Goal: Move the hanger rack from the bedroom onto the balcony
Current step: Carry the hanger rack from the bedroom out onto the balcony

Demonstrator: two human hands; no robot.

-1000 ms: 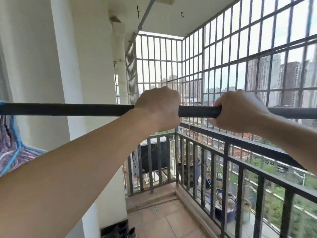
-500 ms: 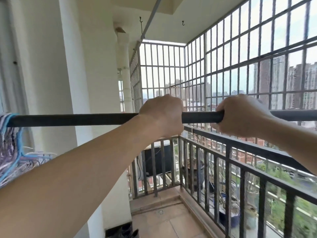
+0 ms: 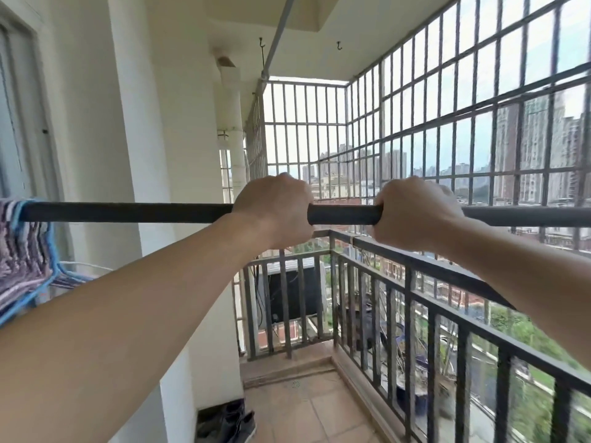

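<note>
Nearest to the camera, two bare forearms reach forward, the left one from 8 o'clock and the right one from 4 o'clock. The left hand point(image 3: 274, 208) and the right hand point(image 3: 412, 212) are both closed in a full fist around the black top bar of the hanger rack point(image 3: 343, 214), knuckles up, with a short bare piece of bar between them. The bar runs level across the whole view, from 9 o'clock to 3 o'clock, at about the height of the hands. At its 9 o'clock end hangs a bundle of clothes hangers point(image 3: 25, 251), blue and purple-striped, pressed close together; they touch the bar there. The lower part of the rack is not in view.

Below the hands, at 6 o'clock, lies the tiled balcony floor point(image 3: 307, 410), and dark shoes point(image 3: 227, 423) stand on it at 7 o'clock, beside the white wall point(image 3: 153, 123). The dark railing point(image 3: 425, 302) goes from 5 o'clock toward the centre, just under the right hand. Above it a metal window grille point(image 3: 447, 123) closes the balcony at 2 o'clock. Farther, at the end of the balcony, a black outdoor unit point(image 3: 294, 292) sits behind the bars. At 12 o'clock a grey ceiling rod point(image 3: 278, 33) runs away under the ceiling. High towers stand far behind the grille.
</note>
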